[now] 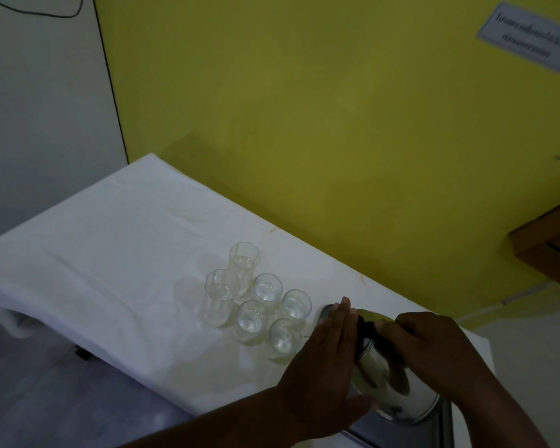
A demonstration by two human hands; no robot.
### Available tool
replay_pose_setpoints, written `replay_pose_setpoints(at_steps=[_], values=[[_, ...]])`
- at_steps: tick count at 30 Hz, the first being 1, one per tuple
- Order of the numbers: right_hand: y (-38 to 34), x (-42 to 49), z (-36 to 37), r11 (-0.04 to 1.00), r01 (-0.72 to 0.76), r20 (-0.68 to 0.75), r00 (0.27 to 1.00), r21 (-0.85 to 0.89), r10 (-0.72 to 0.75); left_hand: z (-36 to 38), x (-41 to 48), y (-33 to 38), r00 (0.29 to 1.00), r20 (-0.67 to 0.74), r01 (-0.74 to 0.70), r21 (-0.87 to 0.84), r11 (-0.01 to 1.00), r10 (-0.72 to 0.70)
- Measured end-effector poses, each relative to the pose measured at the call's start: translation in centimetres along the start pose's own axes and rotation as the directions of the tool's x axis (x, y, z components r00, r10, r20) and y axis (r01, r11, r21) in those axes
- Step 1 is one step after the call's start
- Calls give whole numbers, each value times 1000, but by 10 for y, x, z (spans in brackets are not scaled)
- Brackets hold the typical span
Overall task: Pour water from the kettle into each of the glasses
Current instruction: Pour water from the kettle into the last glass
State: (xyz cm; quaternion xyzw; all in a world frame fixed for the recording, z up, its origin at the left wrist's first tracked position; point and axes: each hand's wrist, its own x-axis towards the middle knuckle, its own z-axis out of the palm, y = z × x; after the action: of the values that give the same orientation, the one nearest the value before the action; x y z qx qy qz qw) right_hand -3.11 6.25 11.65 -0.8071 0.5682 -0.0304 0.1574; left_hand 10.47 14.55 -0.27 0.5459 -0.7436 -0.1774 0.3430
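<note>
Six clear glasses stand in a tight cluster on the white cloth (pixel 110 253) covering the worktop, between me and the yellow wall (pixel 304 108): two tall faceted ones, the far tall glass (pixel 244 261) and the near tall glass (pixel 221 294), and four shorter round ones, the far short glass (pixel 267 290), the right short glass (pixel 295 306), the middle short glass (pixel 251 320) and the near short glass (pixel 283 337). Each seems to hold some water. The steel kettle (pixel 385 376) sits just right of the cluster at the worktop's near right corner, tipped so its long axis leans toward the glasses, top end and black lid (pixel 328 313) pointing at them, its base toward me. My left hand (pixel 324 360) lies flat against the kettle's left side, fingers stretched out, between the kettle and the near short glass. My right hand (pixel 434 347) has its grip wrapped tight round the dark handle on top. A paper notice (pixel 530 37) hangs on the wall, a black cable (pixel 110 79) runs down the corner, and a wooden ledge (pixel 550 234) juts in at right.
</note>
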Motion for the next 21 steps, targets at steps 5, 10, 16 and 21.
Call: replay_pose_setpoints(at_steps=[5,10,16,21], values=[[-2,0,0,1000,-10,4,1000,-7,10,0,0,-1,1000,-4,2,6,1000,-2],[0,1,0,1000,-16,16,1000,-1,16,1,-1,-2,1000,-18,-2,-3,1000,2],[-3,3,-1,1000,1,6,1000,-13,-1,2,-1,-3,999,-37,-4,19,1000,5],[0,2,2,1000,10,-6,1000,23,-10,4,-2,-3,999,-42,-8,9,1000,8]])
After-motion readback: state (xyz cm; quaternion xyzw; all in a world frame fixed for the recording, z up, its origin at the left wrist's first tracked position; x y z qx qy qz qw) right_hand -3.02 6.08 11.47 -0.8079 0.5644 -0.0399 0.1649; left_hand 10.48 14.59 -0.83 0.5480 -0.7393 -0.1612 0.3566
